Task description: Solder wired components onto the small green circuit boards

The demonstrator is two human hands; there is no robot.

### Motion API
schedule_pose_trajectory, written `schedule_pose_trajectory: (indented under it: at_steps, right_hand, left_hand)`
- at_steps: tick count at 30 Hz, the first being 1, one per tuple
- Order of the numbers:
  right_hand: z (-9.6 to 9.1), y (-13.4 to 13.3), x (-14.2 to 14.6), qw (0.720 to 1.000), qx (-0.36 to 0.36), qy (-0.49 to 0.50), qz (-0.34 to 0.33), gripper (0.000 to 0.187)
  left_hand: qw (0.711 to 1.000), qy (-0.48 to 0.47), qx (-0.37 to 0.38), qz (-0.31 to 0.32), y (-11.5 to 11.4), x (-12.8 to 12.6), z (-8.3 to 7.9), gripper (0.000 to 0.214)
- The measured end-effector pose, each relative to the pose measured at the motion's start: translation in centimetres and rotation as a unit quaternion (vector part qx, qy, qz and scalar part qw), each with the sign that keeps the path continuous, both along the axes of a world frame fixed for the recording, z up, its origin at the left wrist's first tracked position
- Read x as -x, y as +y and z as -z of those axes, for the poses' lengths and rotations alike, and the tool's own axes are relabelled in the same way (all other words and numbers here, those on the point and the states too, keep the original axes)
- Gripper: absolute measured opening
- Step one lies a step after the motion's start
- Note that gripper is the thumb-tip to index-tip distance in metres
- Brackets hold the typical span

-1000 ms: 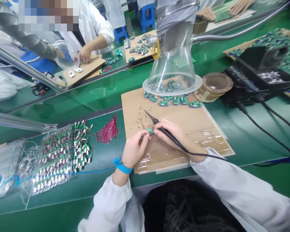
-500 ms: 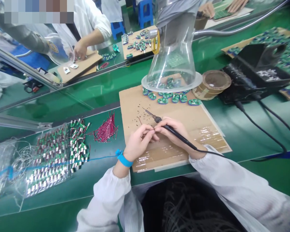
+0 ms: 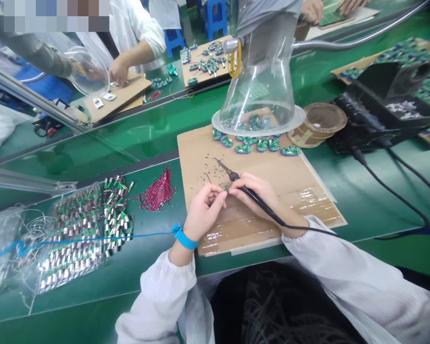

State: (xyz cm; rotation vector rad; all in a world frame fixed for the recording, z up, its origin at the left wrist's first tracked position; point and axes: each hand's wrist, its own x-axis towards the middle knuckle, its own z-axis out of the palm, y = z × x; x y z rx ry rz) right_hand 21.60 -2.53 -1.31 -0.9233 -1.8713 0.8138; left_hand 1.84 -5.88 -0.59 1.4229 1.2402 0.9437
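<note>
Right up close, the left hand (image 3: 204,212) has its grip closed on a tiny green circuit board (image 3: 223,188), pinched at the fingertips and half hidden. The right hand (image 3: 260,197) grips a slim black soldering iron (image 3: 256,200) like a pen, its metal tip just beyond the board, contact unclear! Beneath them lies a taped brown cardboard sheet (image 3: 294,191), scattered with dark specks. Off to the left, a bundle of magenta wires (image 3: 157,193) and silver-and-green battery packs (image 3: 82,243) in clear plastic sit on the green desk (image 3: 154,138). Further out, a row of green boards (image 3: 261,145) meets a clear plastic fume hood (image 3: 261,86), and a co-worker's hand (image 3: 119,71) works beyond.
</note>
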Motion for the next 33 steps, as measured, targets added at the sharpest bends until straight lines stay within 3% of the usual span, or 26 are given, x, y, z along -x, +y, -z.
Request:
schedule_pose_trajectory:
  at_steps: [4, 9, 12, 15, 18, 21, 25, 33]
  right_hand:
    - [0.2, 0.0, 0.1, 0.999, -0.035, -0.011, -0.012, 0.015]
    - [0.6, -0.3, -0.4, 0.998, -0.047, -0.03, -0.007, 0.014]
    - [0.7, -0.6, -1.4, 0.998, -0.051, -0.047, 0.003, 0.014]
    - [0.7, -0.8, -2.8, 0.999, 0.0, -0.039, 0.031, 0.011]
    - [0.7, -0.8, -3.7, 0.992, 0.1, 0.055, 0.055, 0.032]
    - [0.6, -0.6, -4.1, 0.973, 0.161, 0.141, 0.085, 0.023]
    - [0.5, -0.4, -4.4, 0.957, 0.188, 0.161, 0.151, 0.02]
    - [0.3, -0.6, -4.5, 0.972, 0.19, 0.1, 0.094, 0.02]
  left_hand:
    - [0.99, 0.122, -0.069, 0.011, -0.4, 0.1, -0.3, 0.017]
    - [0.975, 0.176, -0.127, 0.039, -0.5, 0.9, -0.7, 0.012]
    - [0.972, 0.198, -0.124, 0.016, 0.0, 1.5, -0.6, 0.013]
    - [0.968, 0.226, -0.111, -0.013, 0.6, 1.8, -0.3, 0.012]
    - [0.959, 0.253, -0.124, -0.007, 1.1, 1.5, 0.0, 0.011]
    - [0.958, 0.251, -0.142, -0.007, 1.2, 1.2, 0.0, 0.011]
    - [0.961, 0.241, -0.135, -0.018, 1.1, 0.9, 0.0, 0.01]
    - [0.956, 0.265, -0.123, -0.026, 1.0, 0.6, 0.3, 0.008]
